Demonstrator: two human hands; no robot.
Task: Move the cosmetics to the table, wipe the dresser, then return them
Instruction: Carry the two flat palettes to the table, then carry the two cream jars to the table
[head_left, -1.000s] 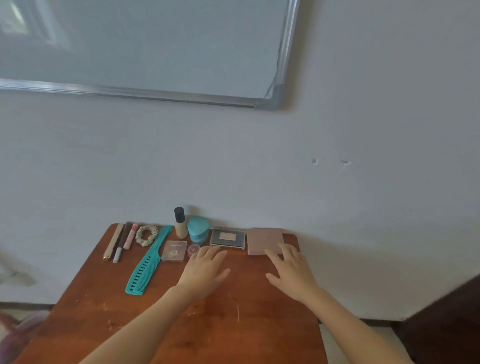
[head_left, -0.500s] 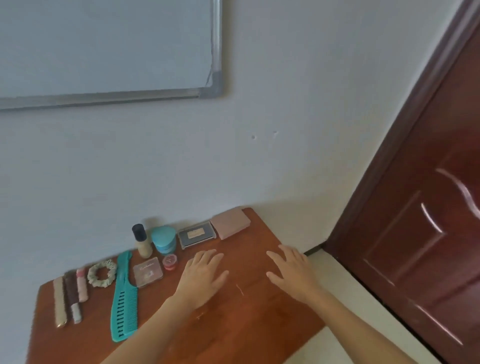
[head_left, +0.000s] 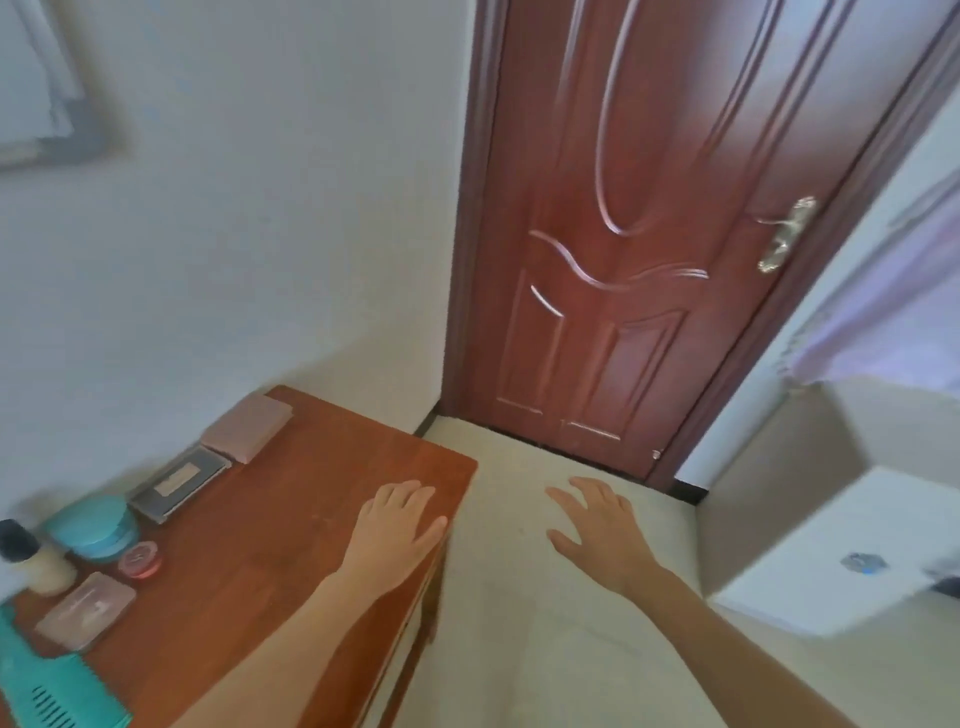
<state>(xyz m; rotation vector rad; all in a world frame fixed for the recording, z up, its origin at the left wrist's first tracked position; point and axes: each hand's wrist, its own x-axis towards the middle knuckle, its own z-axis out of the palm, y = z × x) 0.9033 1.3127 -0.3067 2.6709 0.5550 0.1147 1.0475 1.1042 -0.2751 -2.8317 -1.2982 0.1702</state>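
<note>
Closed door (head_left: 623, 260) beyond wooden dresser (head_left: 311, 493)

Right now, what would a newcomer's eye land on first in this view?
The tall red-brown door with its metal handle fills the upper right. At lower left a wooden top carries cosmetics along the wall, among them a teal jar and a pink case. Both hands are open and hold nothing: the left hand over the top's right edge, the right hand over the pale floor.
</note>
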